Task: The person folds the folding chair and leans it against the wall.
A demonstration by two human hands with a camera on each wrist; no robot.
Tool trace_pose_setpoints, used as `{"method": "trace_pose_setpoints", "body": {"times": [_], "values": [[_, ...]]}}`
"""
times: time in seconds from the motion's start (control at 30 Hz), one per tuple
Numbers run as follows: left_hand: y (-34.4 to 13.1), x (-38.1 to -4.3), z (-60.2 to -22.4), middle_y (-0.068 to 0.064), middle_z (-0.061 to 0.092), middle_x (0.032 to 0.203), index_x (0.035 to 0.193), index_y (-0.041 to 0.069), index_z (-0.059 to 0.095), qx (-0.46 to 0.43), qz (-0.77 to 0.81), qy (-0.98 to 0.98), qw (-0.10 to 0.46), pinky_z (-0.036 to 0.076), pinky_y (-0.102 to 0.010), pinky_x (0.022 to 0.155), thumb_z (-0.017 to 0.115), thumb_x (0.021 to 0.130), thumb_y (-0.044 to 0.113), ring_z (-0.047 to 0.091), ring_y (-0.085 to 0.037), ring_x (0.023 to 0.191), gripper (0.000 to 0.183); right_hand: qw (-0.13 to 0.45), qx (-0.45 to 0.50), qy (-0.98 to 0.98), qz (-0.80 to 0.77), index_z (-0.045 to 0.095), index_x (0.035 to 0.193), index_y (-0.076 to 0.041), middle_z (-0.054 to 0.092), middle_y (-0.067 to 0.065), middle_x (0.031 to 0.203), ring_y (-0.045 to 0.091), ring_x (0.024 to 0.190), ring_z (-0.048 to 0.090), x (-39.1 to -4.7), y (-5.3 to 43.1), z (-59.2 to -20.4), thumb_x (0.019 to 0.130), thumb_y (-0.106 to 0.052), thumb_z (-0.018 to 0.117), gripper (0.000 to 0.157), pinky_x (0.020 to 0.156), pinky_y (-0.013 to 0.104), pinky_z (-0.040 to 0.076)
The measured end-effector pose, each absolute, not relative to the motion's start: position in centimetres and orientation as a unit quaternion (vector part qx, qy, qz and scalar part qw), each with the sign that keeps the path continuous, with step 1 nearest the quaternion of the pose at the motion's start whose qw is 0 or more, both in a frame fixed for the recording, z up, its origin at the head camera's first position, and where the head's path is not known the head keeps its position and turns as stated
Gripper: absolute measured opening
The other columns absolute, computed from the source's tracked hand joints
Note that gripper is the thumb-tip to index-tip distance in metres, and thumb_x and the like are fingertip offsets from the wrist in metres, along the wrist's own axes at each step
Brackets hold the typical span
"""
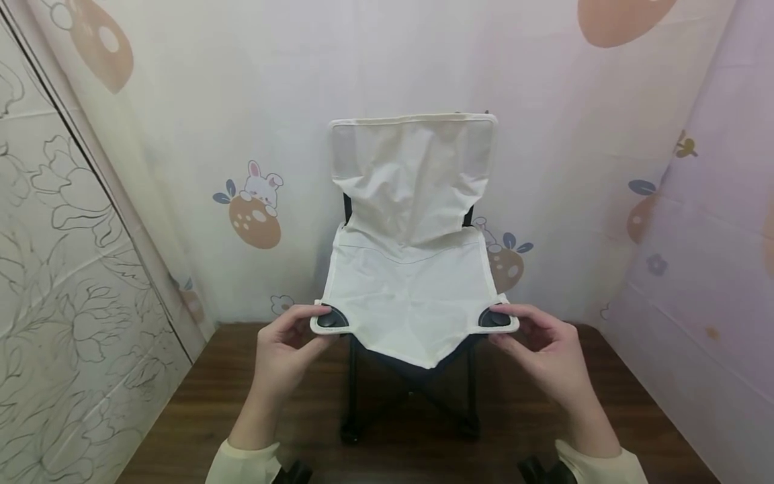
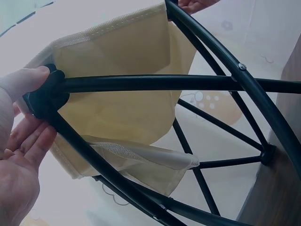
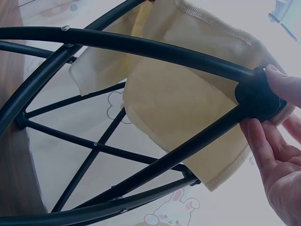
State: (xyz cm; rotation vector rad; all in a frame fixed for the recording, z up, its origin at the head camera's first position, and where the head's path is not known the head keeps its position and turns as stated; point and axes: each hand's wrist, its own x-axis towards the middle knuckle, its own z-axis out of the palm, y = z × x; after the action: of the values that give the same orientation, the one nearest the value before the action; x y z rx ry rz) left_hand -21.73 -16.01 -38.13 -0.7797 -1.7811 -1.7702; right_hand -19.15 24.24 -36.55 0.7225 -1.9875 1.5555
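A small folding chair (image 1: 408,289) with cream fabric and dark tube legs stands unfolded in the middle of the head view. My left hand (image 1: 284,346) pinches the seat's front left corner, fingers on top by its black corner patch and thumb below. The right hand (image 1: 544,343) grips the front right corner in the same way. In the left wrist view, thumb and fingers hold a black plastic joint (image 2: 47,92) where two tubes meet. The right wrist view has a matching joint (image 3: 258,96) between thumb and fingers. The seat fabric sags in the middle between both corners.
The chair stands on a dark brown wooden table (image 1: 411,464). Behind it hangs a pale curtain (image 1: 411,60) printed with rabbits and carrots. A white panel (image 1: 72,282) with flower line drawings lies to the left, and more patterned cloth (image 1: 707,289) to the right.
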Motion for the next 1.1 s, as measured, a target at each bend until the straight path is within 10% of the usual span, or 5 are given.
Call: {"method": "trace_pose_setpoints", "body": {"times": [1.1], "values": [[-15.3, -21.5, -37.1, -0.016, 0.077, 0.119, 0.121, -0.004, 0.076, -0.292, -0.657, -0.649, 0.247, 0.064, -0.035, 0.096, 0.082, 0.087, -0.017, 0.076, -0.023, 0.108, 0.037, 0.257, 0.279, -0.724, 0.576, 0.073, 0.126, 0.01, 0.079, 0.005, 0.117, 0.013, 0.102, 0.076, -19.3, 23.5, -35.5, 0.083, 0.024, 0.081, 0.046, 0.092, 0.022, 0.061]]}}
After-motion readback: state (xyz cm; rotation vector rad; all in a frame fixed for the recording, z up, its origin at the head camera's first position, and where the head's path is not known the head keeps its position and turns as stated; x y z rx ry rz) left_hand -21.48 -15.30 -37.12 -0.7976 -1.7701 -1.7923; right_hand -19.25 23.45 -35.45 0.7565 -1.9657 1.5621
